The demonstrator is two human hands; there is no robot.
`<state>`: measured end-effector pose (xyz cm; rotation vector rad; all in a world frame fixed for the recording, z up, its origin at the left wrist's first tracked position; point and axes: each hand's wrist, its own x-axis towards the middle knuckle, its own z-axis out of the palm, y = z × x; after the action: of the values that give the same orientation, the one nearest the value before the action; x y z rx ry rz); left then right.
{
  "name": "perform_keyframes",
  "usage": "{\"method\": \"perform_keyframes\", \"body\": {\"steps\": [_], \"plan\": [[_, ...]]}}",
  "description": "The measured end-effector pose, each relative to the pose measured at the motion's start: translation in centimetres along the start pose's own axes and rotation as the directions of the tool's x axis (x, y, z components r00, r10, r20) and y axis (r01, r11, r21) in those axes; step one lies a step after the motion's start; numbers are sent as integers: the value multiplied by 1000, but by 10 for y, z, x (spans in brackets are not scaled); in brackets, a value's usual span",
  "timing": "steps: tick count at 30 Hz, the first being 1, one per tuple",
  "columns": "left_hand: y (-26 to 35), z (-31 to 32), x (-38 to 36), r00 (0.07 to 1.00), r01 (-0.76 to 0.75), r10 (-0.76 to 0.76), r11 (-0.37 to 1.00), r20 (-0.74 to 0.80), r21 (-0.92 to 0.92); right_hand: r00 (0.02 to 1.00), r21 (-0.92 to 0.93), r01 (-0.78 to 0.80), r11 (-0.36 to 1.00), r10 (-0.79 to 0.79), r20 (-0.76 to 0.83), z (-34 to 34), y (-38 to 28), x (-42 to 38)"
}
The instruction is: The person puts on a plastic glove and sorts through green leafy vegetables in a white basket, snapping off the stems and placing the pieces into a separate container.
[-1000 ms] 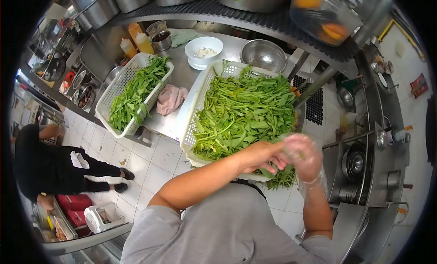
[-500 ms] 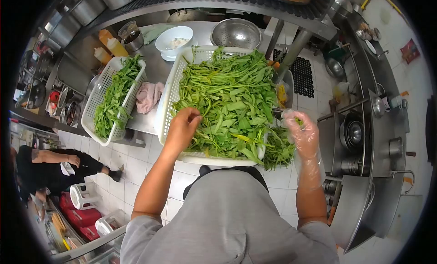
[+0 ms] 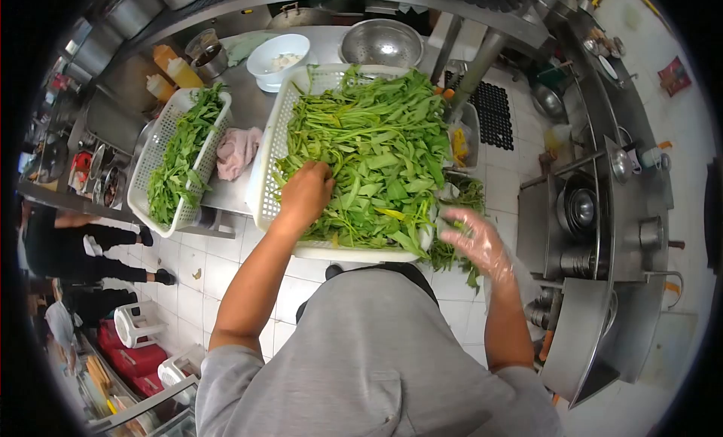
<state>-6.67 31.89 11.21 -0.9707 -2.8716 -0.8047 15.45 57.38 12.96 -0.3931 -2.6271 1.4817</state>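
Long-stemmed leafy greens that look like water spinach (image 3: 369,151) fill a large white perforated basket (image 3: 262,188) in front of me. My bare left hand (image 3: 307,192) is at the basket's near left part, its fingers curled into the greens, with the tips hidden. At the near right corner is my right hand (image 3: 482,245), in a clear plastic glove (image 3: 493,260). Its thumb and fingers are apart, with a bit of green showing between them. Just beyond it, loose greens (image 3: 468,192) hang lower, outside the basket.
To the left stands a smaller white basket (image 3: 141,200) of greens, with a pink cloth (image 3: 238,152) beside it. Behind are a white bowl (image 3: 277,54), a metal colander (image 3: 382,44) and sauce bottles (image 3: 183,73). People (image 3: 83,249) stand at far left; a metal counter (image 3: 629,233) runs along the right.
My left hand has moved up and rightward, deeper into the greens. My right hand has come down and left toward the basket corner, its fingers spreading. Another person at left has shifted.
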Motion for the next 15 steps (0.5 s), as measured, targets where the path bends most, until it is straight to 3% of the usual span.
{"method": "perform_keyframes", "body": {"steps": [1, 3, 5, 6, 8, 9, 10, 11, 13, 15], "plan": [[-3, -1, 1, 1000, 8, -8, 1000, -13, 13, 997, 59, -49, 997, 45, 61, 7, 3, -3], [-4, -5, 2, 999, 45, -44, 983, 9, -179, 996, 119, -71, 990, 63, 70, 19, 1, -11], [4, -17, 1, 996, 75, -91, 908, -20, -412, 933, 397, -346, 850, 357, 49, 19, -2, -14], [4, -20, 2, 995, 49, -82, 884, -53, -465, 940, 404, -327, 854, 336, 50, 14, -3, -12], [1, -22, -1, 993, 23, -81, 861, -91, -509, 971, 233, -149, 961, 187, -149, 6, -10, -12], [1, -22, 0, 989, 82, -145, 644, -17, -761, 973, 236, -136, 962, 174, -149, 4, -17, -9], [1, -24, 0, 981, 135, -178, 353, 75, -926, 958, -6, 55, 998, -54, -282, 1, -27, -6], [3, -29, 1, 982, 123, -177, 359, 62, -925, 886, -267, 215, 940, -302, -353, -1, -39, -2], [10, -40, 0, 950, 233, -255, 186, 182, -955, 845, -271, 272, 923, -364, -392, -8, -63, 6], [8, -44, -1, 956, 218, -231, 157, 179, -963, 833, -232, 312, 921, -383, -399, -13, -79, 10]]}}
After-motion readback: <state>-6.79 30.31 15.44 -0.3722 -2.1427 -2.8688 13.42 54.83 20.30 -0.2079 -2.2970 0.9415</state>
